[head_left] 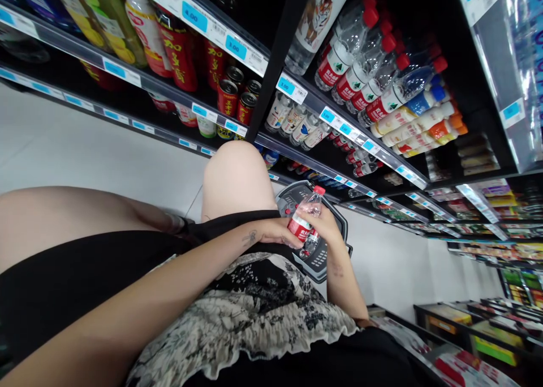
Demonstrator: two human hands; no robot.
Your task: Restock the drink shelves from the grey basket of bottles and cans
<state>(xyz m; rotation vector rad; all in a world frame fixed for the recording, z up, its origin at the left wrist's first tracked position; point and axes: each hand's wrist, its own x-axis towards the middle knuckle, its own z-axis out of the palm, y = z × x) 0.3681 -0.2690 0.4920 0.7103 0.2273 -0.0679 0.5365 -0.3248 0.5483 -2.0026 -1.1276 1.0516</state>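
Note:
A small water bottle (300, 226) with a red cap and a red and white label is held between my two hands, tilted over the basket. My left hand (278, 231) grips its lower end from the left, fingers closed. From the right, my right hand (324, 223) is wrapped about its side near the label. Below them a grey shopping basket (319, 272) stands on the floor. More red-capped bottles lie inside it, partly hidden by my hands.
Ahead, shelves carry large red-capped water bottles (345, 64), smaller bottles (292, 121) and red drink cans (228, 97). A shelf edge with price tags (345, 128) runs above the basket. My bent knee (240, 177) is close by. Display bins (462, 330) stand at lower right.

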